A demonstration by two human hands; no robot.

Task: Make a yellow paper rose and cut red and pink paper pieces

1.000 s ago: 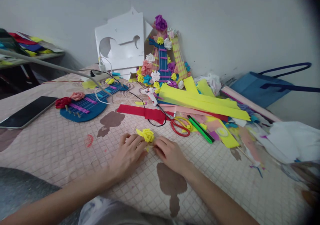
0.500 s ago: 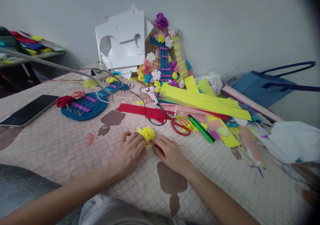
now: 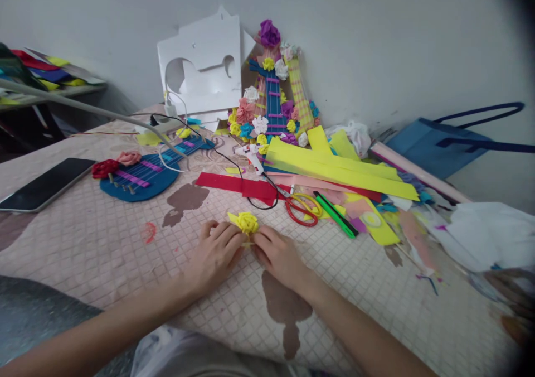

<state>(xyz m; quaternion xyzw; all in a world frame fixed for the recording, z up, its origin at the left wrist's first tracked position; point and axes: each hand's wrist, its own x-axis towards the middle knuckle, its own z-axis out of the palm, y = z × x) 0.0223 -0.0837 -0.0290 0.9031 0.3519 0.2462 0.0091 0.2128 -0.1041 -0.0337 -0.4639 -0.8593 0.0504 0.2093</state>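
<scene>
The yellow flower (image 3: 246, 222) is of crinkled, crepe-like material, its petals folded into a compact rosette with a pointed tab at the left. It sits at the middle of the worktop (image 3: 234, 321), which has a pale, diamond-patterned covering with brown patches. Beyond it lie a flat, matte red strip (image 3: 219, 182), scissors (image 3: 301, 215) with red and yellow loop handles, and a slim green cutter (image 3: 334, 214).

Both forearms converge from the near edge, palms down. The left hand (image 3: 218, 253) has its fingers curled, gripping the flower's left and lower side; the right hand (image 3: 281, 254) pinches at its lower right. Fingertip contact is partly hidden.

Compared with half a second earlier, the right fingertips have closed in on the flower, narrowing the gap between the hands. The scissors and cutter remain in place.
</scene>
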